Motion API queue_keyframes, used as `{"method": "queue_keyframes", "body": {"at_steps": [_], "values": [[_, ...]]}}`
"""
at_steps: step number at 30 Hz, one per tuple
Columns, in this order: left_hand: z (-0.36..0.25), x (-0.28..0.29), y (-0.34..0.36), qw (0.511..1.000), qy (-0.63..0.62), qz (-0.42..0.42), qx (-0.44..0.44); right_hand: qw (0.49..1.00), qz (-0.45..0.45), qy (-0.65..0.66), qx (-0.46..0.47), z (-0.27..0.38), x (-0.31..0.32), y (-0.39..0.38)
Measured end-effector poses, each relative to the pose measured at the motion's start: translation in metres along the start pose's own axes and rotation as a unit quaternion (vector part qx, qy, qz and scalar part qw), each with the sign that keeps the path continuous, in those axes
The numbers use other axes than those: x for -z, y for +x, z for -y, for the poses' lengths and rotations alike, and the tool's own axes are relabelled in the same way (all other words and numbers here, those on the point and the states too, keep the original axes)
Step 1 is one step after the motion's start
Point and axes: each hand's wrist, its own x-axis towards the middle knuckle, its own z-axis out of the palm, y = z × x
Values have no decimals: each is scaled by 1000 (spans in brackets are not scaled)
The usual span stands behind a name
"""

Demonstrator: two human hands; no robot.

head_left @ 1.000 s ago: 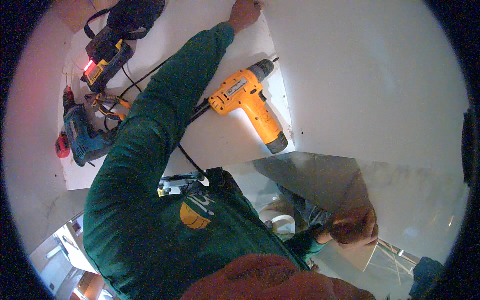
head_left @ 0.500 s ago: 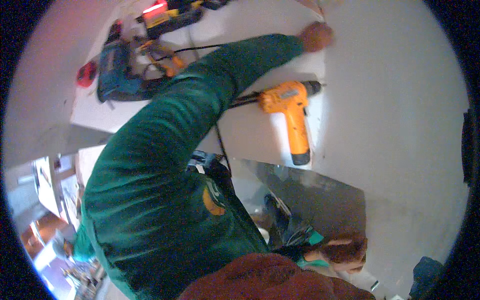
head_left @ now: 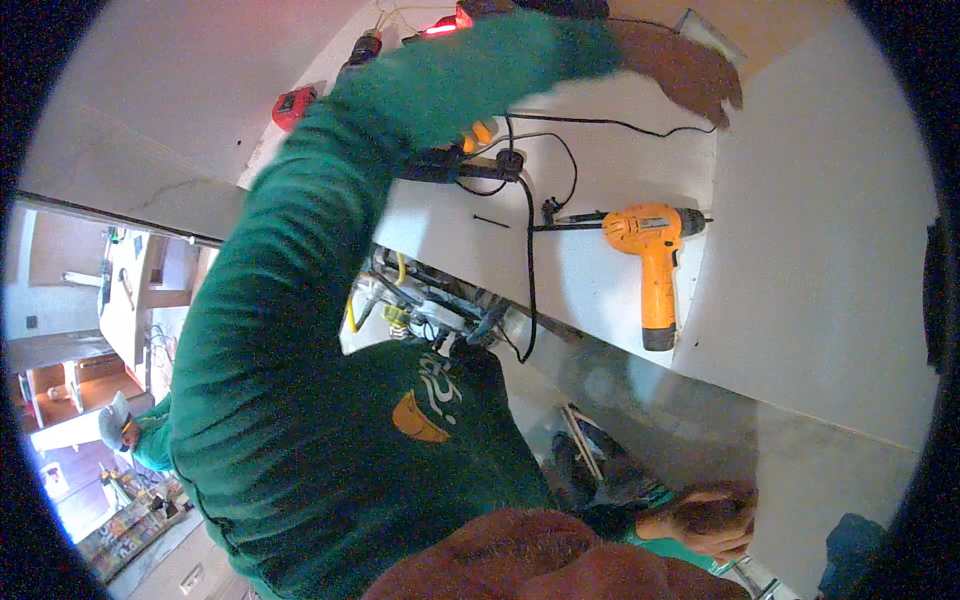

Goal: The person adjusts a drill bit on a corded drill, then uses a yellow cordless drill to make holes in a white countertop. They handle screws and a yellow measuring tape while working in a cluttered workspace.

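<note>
My left hand [head_left: 690, 75] reaches over the far right part of a white surface [head_left: 440, 215]. Its fingers are bent downward and slightly apart, and nothing shows in them. A thin black cable [head_left: 640, 128] ends just below the fingertips. Nearer lies an orange cordless drill [head_left: 655, 265] with a black chuck and a bit in it, untouched. At the lower right, my right hand [head_left: 700, 520] is closed with curled fingers beside the panel. Whatever it grips, if anything, is hidden.
A red tool part [head_left: 293, 108] lies at the far left, and the left sleeve covers other tools. A black cord [head_left: 530, 270] hangs over the near edge; a thin dark rod [head_left: 490, 221] lies nearby. Another person [head_left: 130, 430] in a grey cap is at the far left.
The view has shifted, so the drill appears farther right and lower. My left hand has gone from bunched to fingers reaching down. More cables show beside the arm. My right hand stays curled.
</note>
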Motion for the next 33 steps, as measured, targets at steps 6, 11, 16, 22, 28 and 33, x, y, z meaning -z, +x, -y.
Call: {"method": "queue_keyframes", "body": {"at_steps": [6, 11, 16, 22, 28, 33], "values": [[-94, 257, -151, 950, -40, 5, 310, 1000, 5, 12, -18, -9, -11, -10], [-156, 225, -191, 935, -138, 136, 297, 1000, -24, 4, -5, 3, -8, -3], [-222, 102, -252, 953, -36, 215, 211, 999, -1, 37, -14, 3, -11, -1], [-238, 68, -274, 941, 26, 185, 283, 999, -18, 40, -27, 3, -13, -9], [-231, 110, -201, 934, -34, 174, 309, 998, 13, 37, -54, 6, -11, -15], [-109, 30, -61, 981, -61, -114, 144, 994, -24, 89, -59, 4, -13, -18]]}}
